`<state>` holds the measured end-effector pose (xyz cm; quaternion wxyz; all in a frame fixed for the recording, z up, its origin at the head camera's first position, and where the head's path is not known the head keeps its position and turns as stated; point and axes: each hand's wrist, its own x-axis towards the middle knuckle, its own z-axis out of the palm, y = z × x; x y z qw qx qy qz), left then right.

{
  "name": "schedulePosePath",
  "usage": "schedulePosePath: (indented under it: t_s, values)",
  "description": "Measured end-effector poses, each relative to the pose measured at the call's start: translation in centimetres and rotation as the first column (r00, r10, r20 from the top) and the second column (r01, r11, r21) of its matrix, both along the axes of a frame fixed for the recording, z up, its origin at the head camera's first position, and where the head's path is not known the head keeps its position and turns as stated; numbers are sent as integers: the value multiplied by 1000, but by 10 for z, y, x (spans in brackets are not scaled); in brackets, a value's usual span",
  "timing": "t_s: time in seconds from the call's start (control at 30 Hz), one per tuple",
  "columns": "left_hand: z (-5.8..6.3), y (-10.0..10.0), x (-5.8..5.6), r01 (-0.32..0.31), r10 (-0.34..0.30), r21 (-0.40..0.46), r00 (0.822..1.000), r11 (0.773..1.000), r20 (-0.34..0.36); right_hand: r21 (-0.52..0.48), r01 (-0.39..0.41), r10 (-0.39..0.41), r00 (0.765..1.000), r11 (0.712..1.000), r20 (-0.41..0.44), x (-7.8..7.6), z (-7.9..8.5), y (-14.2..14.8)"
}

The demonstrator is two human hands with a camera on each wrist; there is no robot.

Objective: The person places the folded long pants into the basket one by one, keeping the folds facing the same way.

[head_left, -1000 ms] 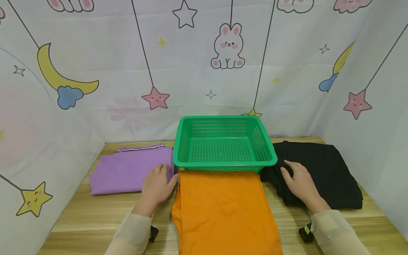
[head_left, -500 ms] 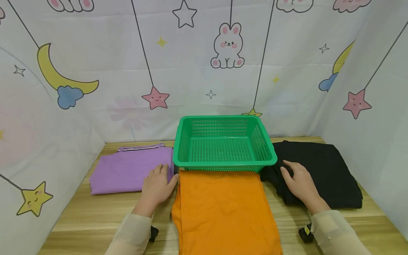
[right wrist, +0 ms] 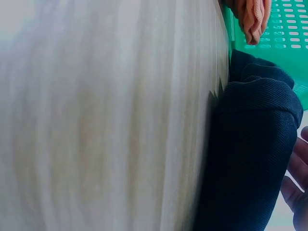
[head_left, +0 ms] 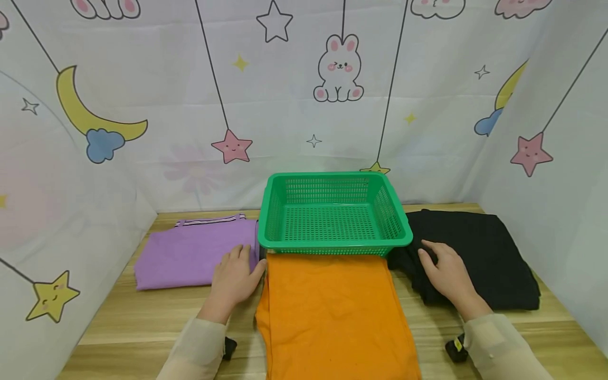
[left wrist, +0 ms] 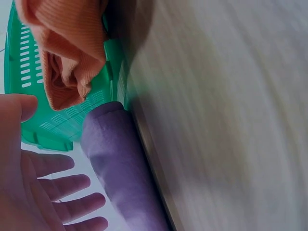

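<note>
A folded purple garment point(head_left: 185, 256) with a striped band lies at the left. Over its right end is my left hand point(head_left: 236, 277), fingers spread and relaxed, gripping nothing; in the left wrist view that hand point(left wrist: 29, 183) shows straight fingers beside the rolled purple edge point(left wrist: 120, 163). A folded black garment point(head_left: 489, 258) lies at the right, with my right hand point(head_left: 446, 272) over its left part, fingers loose. In the right wrist view only some fingertips point(right wrist: 299, 161) show beside the dark fabric point(right wrist: 250, 144). Between my hands lies an orange garment point(head_left: 337, 316), spread flat.
A green plastic basket point(head_left: 334, 249) with nothing in it stands at the back middle, behind the orange garment. The wooden table point(head_left: 128, 327) ends at a white printed curtain point(head_left: 290, 121) behind and on both sides. Black straps with small devices point(head_left: 457, 348) sit at my wrists.
</note>
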<state>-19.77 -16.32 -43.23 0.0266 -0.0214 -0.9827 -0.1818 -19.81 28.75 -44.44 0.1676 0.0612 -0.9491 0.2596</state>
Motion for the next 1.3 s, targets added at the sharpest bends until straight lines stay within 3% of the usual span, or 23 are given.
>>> schedulePosePath:
  t_s: [1.3]
  values:
    - [2,2,1,-15,15,-4,1000,1000,14,-22,-11,10,999,1000,-46,1,-5,-2]
